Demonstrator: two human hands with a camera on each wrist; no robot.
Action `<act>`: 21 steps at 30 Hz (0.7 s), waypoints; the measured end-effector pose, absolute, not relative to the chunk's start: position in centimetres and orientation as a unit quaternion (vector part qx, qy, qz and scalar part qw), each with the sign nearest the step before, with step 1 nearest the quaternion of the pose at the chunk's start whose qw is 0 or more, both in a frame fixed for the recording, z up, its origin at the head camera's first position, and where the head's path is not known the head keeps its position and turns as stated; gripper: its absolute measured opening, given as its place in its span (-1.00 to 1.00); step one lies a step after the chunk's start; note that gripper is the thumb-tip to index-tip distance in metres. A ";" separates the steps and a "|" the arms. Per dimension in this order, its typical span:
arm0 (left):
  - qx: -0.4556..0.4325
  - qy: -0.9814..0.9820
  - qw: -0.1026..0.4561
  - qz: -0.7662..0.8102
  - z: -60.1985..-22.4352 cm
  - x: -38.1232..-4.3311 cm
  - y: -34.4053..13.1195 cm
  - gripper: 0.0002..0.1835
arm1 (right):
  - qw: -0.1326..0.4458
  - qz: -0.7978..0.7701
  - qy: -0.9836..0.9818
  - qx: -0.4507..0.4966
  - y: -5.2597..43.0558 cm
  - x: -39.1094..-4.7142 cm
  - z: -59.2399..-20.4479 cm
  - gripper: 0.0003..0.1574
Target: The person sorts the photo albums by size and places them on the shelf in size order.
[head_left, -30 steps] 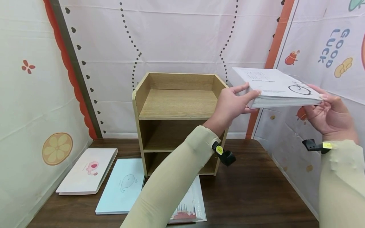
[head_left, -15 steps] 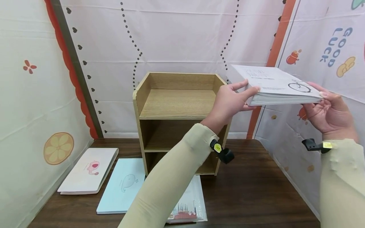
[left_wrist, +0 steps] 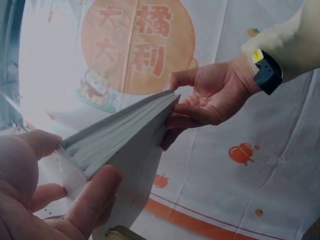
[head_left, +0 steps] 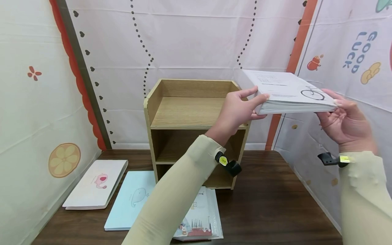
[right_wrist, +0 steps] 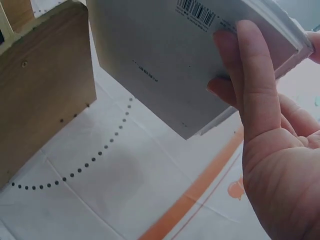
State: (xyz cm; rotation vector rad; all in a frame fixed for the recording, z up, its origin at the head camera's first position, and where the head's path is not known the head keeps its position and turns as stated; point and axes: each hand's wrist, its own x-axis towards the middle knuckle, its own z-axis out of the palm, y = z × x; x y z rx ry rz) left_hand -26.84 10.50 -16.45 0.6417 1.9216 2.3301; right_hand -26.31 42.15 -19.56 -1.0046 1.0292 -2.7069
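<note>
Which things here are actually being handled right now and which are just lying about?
In hand:
white book
left hand, gripping its near corner
right hand, holding its far end

Lying about:
wooden shelf
pink book
blue book
picture book
table

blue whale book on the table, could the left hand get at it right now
Probably not at once: the left hand is up gripping the white bicycle book with the right hand. The blue whale book lies uncovered below, so letting go would free the way.

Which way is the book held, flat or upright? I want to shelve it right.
Flat. The white book lies cover up, level, gripped between left hand and right hand.
</note>
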 end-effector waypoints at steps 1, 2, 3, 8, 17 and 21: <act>0.209 0.619 0.029 0.757 -16.5 -26.8 10.3 -0.42 | 0.047 -0.884 0.329 -0.328 42.0 -26.3 -19.5 -0.33; 0.209 0.617 0.029 0.758 -16.5 -26.8 10.1 -0.42 | 0.058 -0.888 0.318 -0.328 41.9 -26.3 -19.5 -0.33; 0.211 0.616 0.030 0.758 -16.5 -26.8 9.9 -0.42 | 0.067 -0.889 0.311 -0.329 41.7 -26.3 -19.5 -0.33; 0.214 0.616 0.028 0.758 -16.5 -26.6 9.2 -0.41 | 0.071 -0.893 0.302 -0.325 41.1 -26.2 -19.4 -0.33; 0.226 0.600 0.041 0.766 -16.3 -26.5 8.1 -0.41 | 0.075 -0.894 0.297 -0.326 40.2 -26.2 -19.4 -0.33; 0.226 0.604 0.039 0.763 -16.4 -26.5 7.4 -0.41 | 0.109 -0.906 0.252 -0.324 39.6 -26.3 -19.7 -0.31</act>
